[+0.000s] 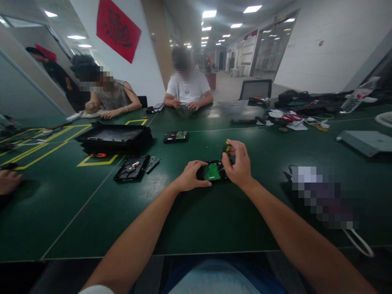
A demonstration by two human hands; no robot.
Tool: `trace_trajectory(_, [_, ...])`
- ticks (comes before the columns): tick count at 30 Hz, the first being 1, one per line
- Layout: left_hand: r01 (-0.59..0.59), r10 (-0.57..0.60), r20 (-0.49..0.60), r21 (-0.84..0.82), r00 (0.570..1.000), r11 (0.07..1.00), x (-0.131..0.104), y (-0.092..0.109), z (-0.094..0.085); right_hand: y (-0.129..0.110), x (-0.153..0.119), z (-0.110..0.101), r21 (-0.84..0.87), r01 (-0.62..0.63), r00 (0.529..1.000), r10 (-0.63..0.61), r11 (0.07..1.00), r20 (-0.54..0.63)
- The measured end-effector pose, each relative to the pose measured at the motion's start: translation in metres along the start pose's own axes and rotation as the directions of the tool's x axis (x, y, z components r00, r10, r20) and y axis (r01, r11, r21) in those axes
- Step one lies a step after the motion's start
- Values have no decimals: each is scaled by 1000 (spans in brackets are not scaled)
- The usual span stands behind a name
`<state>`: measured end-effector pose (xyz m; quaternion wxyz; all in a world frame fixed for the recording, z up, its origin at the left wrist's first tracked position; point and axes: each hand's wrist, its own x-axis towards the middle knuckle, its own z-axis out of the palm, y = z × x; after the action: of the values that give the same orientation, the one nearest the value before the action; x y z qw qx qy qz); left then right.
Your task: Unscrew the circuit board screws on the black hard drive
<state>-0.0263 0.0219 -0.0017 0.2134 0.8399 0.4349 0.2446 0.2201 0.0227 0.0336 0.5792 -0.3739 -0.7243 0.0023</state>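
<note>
On the green table lies a hard drive (pixel 212 171) with its green circuit board facing up. My left hand (pixel 193 176) grips the drive's left end between thumb and fingers. Over the drive's right end, my right hand (pixel 238 162) is closed on a small screwdriver (pixel 227 148) with a yellow and black handle, held upright. The screwdriver's tip is hidden behind my fingers. A second drive (pixel 175 136) sits farther back. To the left, a black tray-like part (pixel 132 168) holds small pieces, beside a loose circuit board (pixel 152 164).
Black stacked trays (pixel 115 136) stand at the left, with an orange object (pixel 98 155) before them. Cables, red scissors (pixel 291 118) and a bottle (pixel 358 98) are at the back right. A grey box (pixel 367 143) is at the right. Two people sit opposite; another person's hand (pixel 10 181) shows at far left.
</note>
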Motion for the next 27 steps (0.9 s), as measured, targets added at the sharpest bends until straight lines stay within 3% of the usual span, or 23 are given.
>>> trace_trajectory(27, [0,0,7,-2,1000,1000,0,2,-1,0,0,1,-34,-9,1000,9,999,-10])
